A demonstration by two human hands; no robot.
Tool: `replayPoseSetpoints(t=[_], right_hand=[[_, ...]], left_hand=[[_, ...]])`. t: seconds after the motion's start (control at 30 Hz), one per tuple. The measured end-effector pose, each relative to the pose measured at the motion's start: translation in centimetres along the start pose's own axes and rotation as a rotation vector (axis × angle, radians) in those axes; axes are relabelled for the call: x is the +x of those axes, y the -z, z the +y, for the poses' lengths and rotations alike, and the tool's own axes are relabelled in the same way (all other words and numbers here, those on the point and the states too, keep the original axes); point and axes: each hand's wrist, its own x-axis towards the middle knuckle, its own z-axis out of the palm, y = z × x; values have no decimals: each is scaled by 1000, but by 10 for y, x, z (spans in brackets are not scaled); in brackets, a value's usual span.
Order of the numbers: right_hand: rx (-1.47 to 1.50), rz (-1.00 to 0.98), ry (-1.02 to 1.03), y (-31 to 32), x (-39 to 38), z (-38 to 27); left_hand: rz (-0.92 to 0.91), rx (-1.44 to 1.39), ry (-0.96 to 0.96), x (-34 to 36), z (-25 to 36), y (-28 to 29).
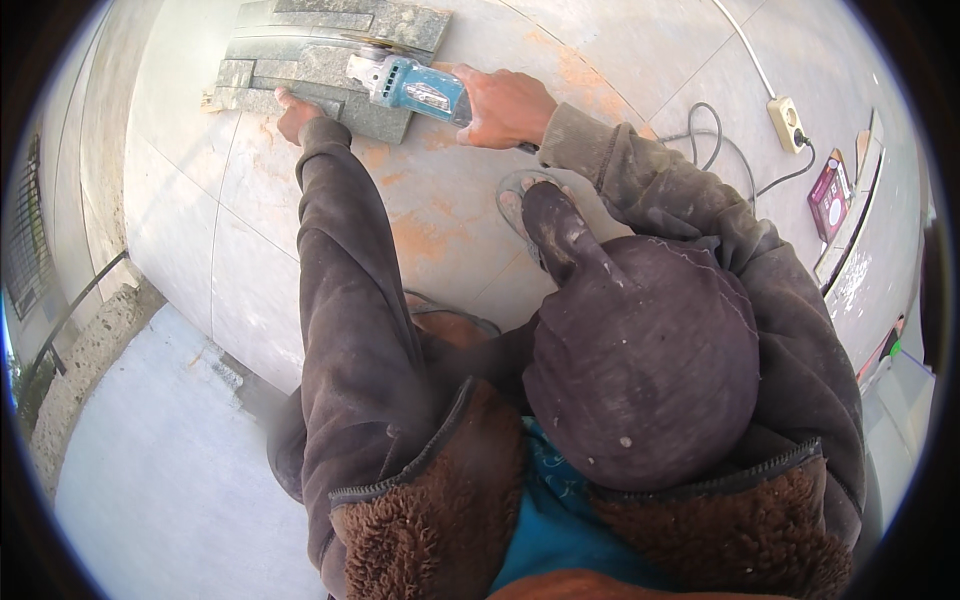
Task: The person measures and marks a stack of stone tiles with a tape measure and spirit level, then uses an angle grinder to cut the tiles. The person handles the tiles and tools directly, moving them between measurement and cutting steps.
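Note:
A grey-green stone cladding panel (385, 120) made of stepped strips lies flat on the floor at the far left. My left hand (293, 115) grips its near edge, the index finger over the top of a strip; the other fingers are mostly hidden. In my right hand (505, 106) is the body of a blue angle grinder (425, 90). Its head points left, over the panel, and the disc (385, 44) shows as a thin blurred edge above the stone. Whether the disc touches the stone, I cannot tell.
Orange dust (430, 230) marks the pale floor tiles (180, 165). A dark cord (735, 165) loops right to a cream extension socket (787, 122). Beyond it stands a purple box (830, 197). My sandalled foot (512, 200) is below the grinder; a rough concrete edge (90, 370) runs at left.

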Motion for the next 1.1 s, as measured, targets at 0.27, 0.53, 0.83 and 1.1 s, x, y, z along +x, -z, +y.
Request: replayPoseSetpoints(t=[0.27, 0.53, 0.83, 1.1], right_hand=[[-25, -31, -27, 2, -6, -1], [-17, -7, -7, -2, -1, 0], [-37, -5, 1, -3, -6, 6], [-27, 7, 23, -6, -6, 7]], left_hand=[[5, -49, -8, 3, -4, 2], [17, -23, -1, 19, -2, 2], [26, 15, 10, 16, 4, 4], [36, 10, 9, 24, 7, 8]])
